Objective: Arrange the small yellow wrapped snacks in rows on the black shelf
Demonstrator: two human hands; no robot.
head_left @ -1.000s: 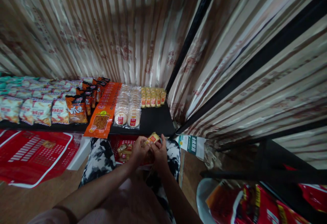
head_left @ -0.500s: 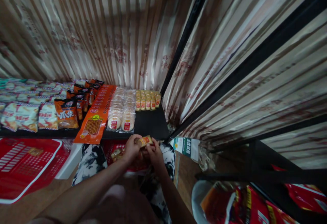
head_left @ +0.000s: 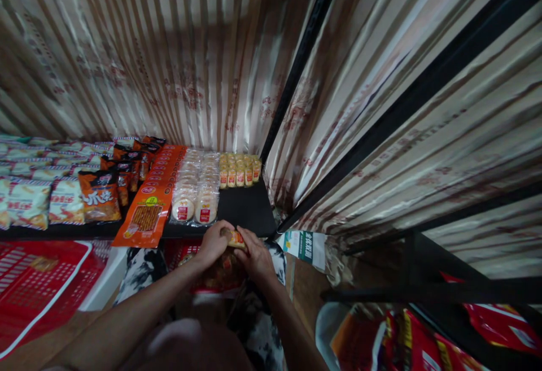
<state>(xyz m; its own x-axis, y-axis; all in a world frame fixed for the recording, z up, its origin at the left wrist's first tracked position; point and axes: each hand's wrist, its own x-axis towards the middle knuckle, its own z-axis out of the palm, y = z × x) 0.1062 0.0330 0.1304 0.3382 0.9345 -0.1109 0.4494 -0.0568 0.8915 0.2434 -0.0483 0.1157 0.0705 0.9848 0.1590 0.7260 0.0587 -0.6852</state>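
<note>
Between my two hands is a small yellow-wrapped snack packet (head_left: pixel 236 239) with a red label, held just in front of the black shelf's front edge. My left hand (head_left: pixel 215 242) closes on its left end, and my right hand (head_left: pixel 254 253) grips its right side with the fingers over it. Below them, in my lap area, a red basket (head_left: pixel 173 249) holds more wrapped snacks (head_left: pixel 223 269), partly covered by my hands. On the shelf (head_left: pixel 245 207), rows of matching yellow packets (head_left: pixel 240 171) stand at the back right, beside clear-wrapped round crackers (head_left: pixel 195 187).
Orange flat snack packs (head_left: pixel 146 213), orange-black bags (head_left: pixel 100 197) and white bags (head_left: pixel 29 203) line the shelf leftward. A red basket (head_left: pixel 38 286) is at lower left. Black frame bars (head_left: pixel 364 156) cross before the curtain (head_left: pixel 190 49). Red packages (head_left: pixel 419 343) fill the lower right.
My right hand has moved its fingers further over the packet, covering more of it. The view has shifted slightly, so the shelf goods appear a little further left and lower.
</note>
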